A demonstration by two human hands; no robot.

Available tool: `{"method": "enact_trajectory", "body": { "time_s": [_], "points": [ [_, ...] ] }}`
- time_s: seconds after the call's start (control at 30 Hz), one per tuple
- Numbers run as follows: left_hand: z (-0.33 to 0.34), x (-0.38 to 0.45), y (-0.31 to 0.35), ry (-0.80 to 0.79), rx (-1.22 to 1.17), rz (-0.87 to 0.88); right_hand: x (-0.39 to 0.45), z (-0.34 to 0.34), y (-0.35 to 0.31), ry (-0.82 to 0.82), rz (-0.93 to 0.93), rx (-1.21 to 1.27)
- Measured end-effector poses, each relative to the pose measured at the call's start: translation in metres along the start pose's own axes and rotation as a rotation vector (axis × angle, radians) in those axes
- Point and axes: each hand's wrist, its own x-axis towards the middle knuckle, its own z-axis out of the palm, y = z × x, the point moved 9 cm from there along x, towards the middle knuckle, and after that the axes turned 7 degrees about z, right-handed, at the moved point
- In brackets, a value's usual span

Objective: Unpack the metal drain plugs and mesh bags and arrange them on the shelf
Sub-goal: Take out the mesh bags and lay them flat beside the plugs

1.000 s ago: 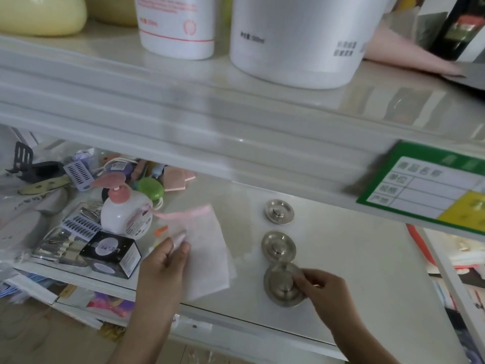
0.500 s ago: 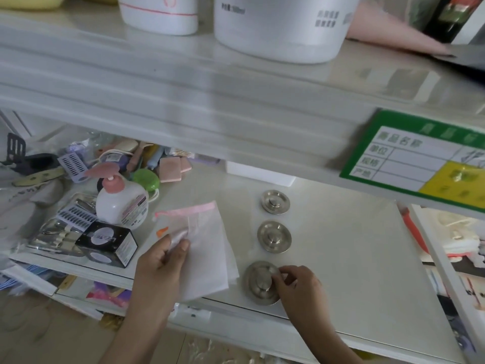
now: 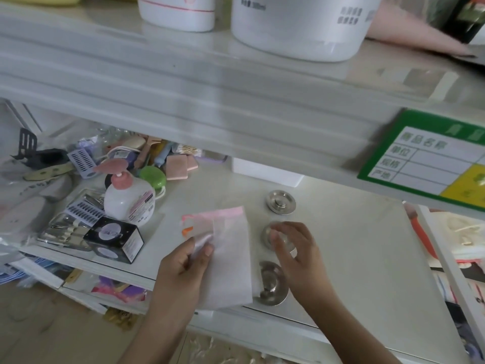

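Three drain plugs (image 3: 280, 201) lie in a line on the lower shelf (image 3: 354, 258), so that part looks nearly done. Your right hand (image 3: 294, 254) hovers open over the middle one, gripping nothing. Your left hand (image 3: 183, 269) pinches the mesh bag (image 3: 231, 261), not yet laid flat. Cluttered toiletries, including a pump bottle (image 3: 128, 198), crowd the left side.

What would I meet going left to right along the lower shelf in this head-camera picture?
Black box → pump bottle → mesh bag, pinched by the left hand → far drain plug → right hand.
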Motion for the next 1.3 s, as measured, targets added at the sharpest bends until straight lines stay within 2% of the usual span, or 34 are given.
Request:
{"method": "enact_trajectory", "body": {
  "time_s": [0.03,0.1,0.2,0.3,0.37,0.43,0.5,0.63,0.77,0.87,1.0,1.2,1.3],
  "points": [
    [0.007,-0.003,0.003,-0.016,0.004,0.007,-0.003,0.003,-0.015,-0.066,0.011,0.122],
    [0.021,-0.008,0.009,-0.056,-0.005,0.031,-0.01,0.01,-0.038,-0.15,0.0,0.196],
    [0.034,-0.015,0.016,-0.069,-0.054,0.044,-0.015,0.005,-0.039,-0.125,0.057,0.319],
    [0.027,-0.017,0.015,0.021,-0.194,-0.038,-0.012,-0.015,-0.014,-0.121,0.236,0.605],
    [0.013,-0.014,0.014,0.116,-0.202,-0.043,-0.002,-0.041,0.009,-0.071,0.304,0.644],
    [-0.002,-0.009,0.01,0.18,-0.107,-0.017,0.019,-0.068,0.039,-0.022,0.363,0.605],
    [-0.009,-0.005,0.006,0.185,-0.026,0.01,0.047,-0.093,0.072,0.019,0.385,0.465],
    [-0.01,-0.012,0.005,0.177,0.027,0.015,0.103,-0.113,0.11,0.015,0.345,0.181],
    [0.003,-0.019,0.011,0.137,0.025,0.021,0.138,-0.105,0.107,-0.023,0.302,0.38],
    [0.009,-0.024,0.011,0.122,0.016,0.006,0.152,-0.093,0.139,-0.007,0.43,0.429],
    [0.013,-0.032,0.009,0.116,-0.003,0.0,0.162,-0.086,0.177,0.057,0.497,0.114],
    [0.017,-0.039,0.017,0.052,0.012,0.062,0.161,-0.097,0.176,0.159,0.464,-0.235],
    [0.023,-0.041,0.021,0.029,-0.064,0.074,0.151,-0.105,0.165,0.195,0.443,-0.361]
  ]
}}
